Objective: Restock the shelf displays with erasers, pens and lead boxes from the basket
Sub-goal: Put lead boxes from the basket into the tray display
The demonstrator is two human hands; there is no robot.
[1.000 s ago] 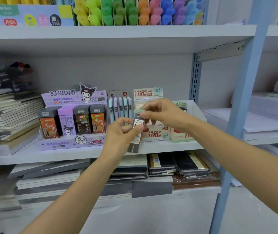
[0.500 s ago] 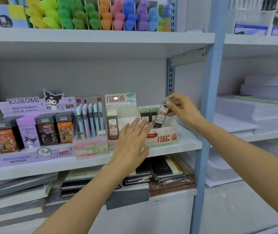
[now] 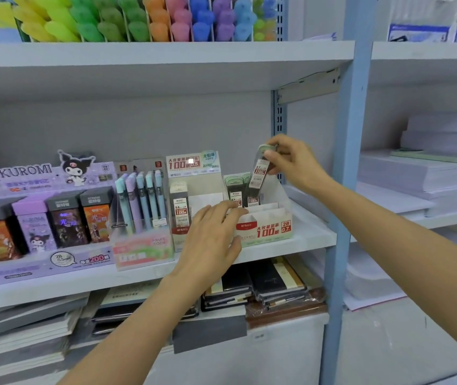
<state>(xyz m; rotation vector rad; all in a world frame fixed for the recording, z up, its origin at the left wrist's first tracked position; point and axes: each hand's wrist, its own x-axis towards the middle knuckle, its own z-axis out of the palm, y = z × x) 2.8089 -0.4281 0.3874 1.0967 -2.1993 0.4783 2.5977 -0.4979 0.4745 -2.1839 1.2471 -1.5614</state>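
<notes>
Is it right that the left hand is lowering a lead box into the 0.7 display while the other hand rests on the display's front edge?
Not quite: the head view shows the right hand holding the lead box above the 0.7 display. The left hand is the one resting open on its front edge.

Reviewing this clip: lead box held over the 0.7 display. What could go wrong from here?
1. The right hand pinches the lead box only near its top, tilted; it could slip.
2. Lowering it may knock the boxes already standing in the 0.7 display.
3. The left hand rests open at the display's front and might shift it.
</notes>
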